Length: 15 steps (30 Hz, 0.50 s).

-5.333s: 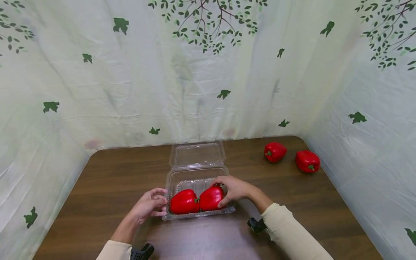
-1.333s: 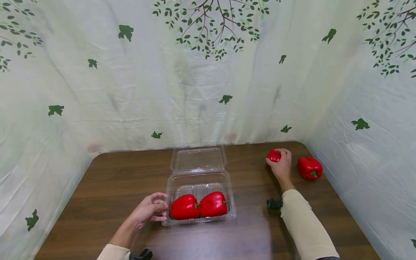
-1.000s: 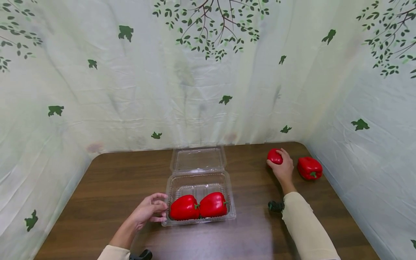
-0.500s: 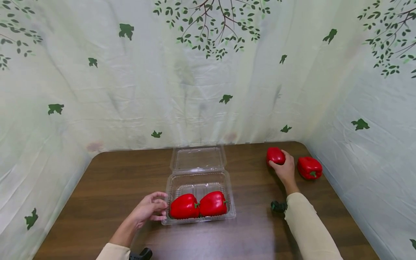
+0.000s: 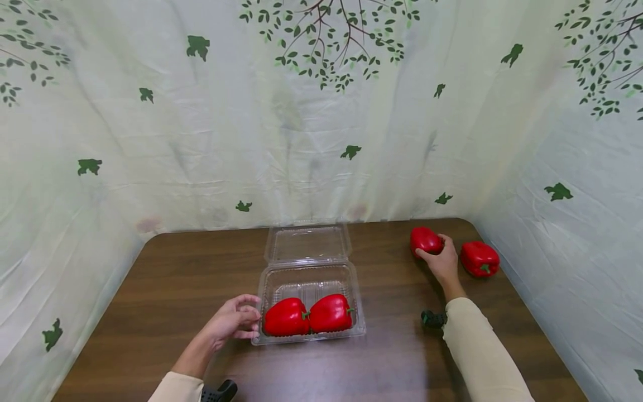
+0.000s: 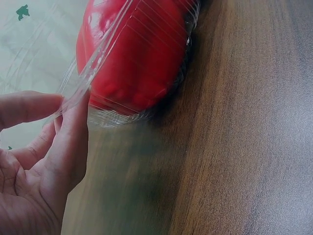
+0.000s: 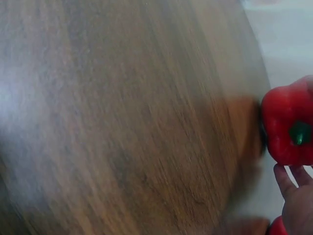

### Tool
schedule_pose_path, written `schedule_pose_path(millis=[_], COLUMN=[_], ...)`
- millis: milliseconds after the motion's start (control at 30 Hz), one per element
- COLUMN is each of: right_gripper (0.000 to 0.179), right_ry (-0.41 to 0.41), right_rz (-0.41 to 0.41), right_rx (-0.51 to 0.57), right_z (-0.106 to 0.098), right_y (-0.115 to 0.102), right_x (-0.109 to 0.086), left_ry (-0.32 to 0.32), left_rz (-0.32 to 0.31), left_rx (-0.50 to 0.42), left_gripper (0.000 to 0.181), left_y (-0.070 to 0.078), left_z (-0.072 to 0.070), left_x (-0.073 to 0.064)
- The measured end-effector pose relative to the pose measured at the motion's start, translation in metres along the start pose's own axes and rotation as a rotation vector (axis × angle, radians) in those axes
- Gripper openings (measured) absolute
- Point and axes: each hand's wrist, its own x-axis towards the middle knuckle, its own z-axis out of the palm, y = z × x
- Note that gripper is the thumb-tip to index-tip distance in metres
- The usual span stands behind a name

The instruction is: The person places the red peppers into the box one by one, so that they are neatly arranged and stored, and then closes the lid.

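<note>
My left hand (image 5: 230,322) pinches the left rim of a clear plastic clamshell container (image 5: 359,304); in the left wrist view the thumb and a finger close on its thin edge. Inside, along the front, lie two red bell peppers, a left one (image 5: 286,317) and a right one (image 5: 330,312), their stems both pointing right. Far to the right, my right hand (image 5: 444,263) grips another red bell pepper (image 5: 424,239) between thumb and fingers. The right wrist view shows this pepper's green stem (image 7: 300,132) and the fingers at its lower side.
A further red bell pepper (image 5: 479,258) lies just right of my right hand, near the table's right edge. The container's lid (image 5: 307,244) is folded back toward the curtain (image 5: 311,184) behind the wooden table (image 5: 201,257).
My right hand has left the right pepper inside the container and taken hold of one at the far right. That pepper has turned in the fingers. My left hand has stayed at the rim.
</note>
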Motion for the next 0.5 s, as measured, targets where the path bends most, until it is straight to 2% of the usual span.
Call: schedule_pose_path(millis=[233, 500], right_gripper=[0.079, 0.081], right_ry=[-0.046, -0.112], right_rz=[-0.004, -0.017], right_rx=[-0.050, -0.045], right_z=[-0.0034, -0.0028], right_y=[-0.0016, -0.0071], right_x=[-0.0019, -0.0068], left_ry=[-0.003, -0.012], left_rz=[0.010, 0.018], left_rx=[0.004, -0.010], left_gripper=[0.045, 0.044], left_y=[0.0014, 0.0001], left_z=[0.0000, -0.0006], left_x=[-0.0007, -0.0003])
